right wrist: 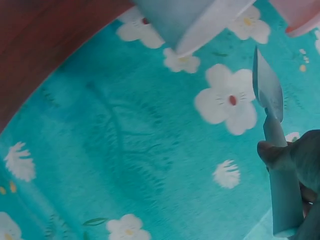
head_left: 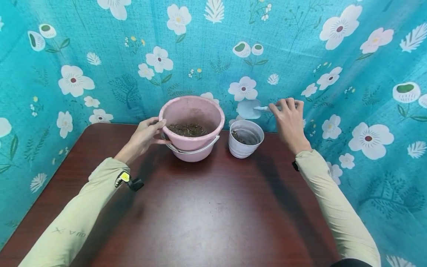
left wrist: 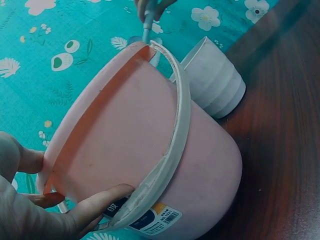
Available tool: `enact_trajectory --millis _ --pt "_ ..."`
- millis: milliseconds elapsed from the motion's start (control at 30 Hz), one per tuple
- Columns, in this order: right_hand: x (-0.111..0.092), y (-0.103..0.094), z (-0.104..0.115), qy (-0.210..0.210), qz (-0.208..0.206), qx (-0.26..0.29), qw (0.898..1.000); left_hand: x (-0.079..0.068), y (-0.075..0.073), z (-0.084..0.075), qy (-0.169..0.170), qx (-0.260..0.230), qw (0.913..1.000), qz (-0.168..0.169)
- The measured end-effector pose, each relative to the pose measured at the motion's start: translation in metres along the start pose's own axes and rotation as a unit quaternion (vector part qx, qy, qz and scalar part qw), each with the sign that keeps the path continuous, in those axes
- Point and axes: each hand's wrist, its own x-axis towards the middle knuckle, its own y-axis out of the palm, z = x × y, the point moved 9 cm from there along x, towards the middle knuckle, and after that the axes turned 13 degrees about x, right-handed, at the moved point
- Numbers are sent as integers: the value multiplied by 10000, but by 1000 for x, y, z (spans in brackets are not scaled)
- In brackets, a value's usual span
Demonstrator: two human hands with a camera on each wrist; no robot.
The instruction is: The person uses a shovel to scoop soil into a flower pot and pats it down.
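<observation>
A pink bucket (head_left: pixel 191 142) with a pale handle stands near the table's back edge, dark soil (head_left: pixel 188 129) inside it. My left hand (head_left: pixel 144 136) grips its rim on the left side; in the left wrist view the thumb and fingers (left wrist: pixel 100 205) pinch the rim and lie against the wall below. To the right, a ribbed white pot (head_left: pixel 245 144) holds some soil. Above and behind the pot, my right hand (head_left: pixel 289 122) holds a light blue trowel (head_left: pixel 249 109) by its handle, the blade pointing left. In the right wrist view the fingers wrap the trowel's handle (right wrist: pixel 282 185).
The dark reddish-brown table (head_left: pixel 200 215) extends toward me. Right behind its back edge hangs a turquoise floral curtain (head_left: pixel 200 48), which also runs along both sides. A printed label (left wrist: pixel 160 219) is on the bucket's wall beneath the handle.
</observation>
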Motion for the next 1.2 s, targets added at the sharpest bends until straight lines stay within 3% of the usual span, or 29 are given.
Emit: enact_trajectory --millis 267,433,567,667,767,867,967,1067,1200 --pt "43 3 35 -259 -173 129 9994 1 -2 0 113 64 9999 -42" --pt "76 19 65 -639 26 217 9977 1 -3 -1 117 73 9999 -54" --pt "98 47 91 -890 716 -88 9934 2 -3 0 124 57 9999 -31" --pt "108 76 112 -987 1360 -510 9845 2 -3 1 108 83 9999 -24" --pt "109 111 130 -1073 2083 -769 9691 3 -1 2 69 150 9999 -37" --pt "105 149 145 -1169 2867 -440 9498 4 -1 3 61 178 9998 -60" --pt "100 176 148 -996 3527 -53 9304 6 0 2 88 200 9997 -52" --pt "98 188 143 -738 3809 20 9216 6 0 1 114 169 9998 -27" --pt "97 191 145 -817 3828 35 9202 4 -2 2 98 154 9998 -67"
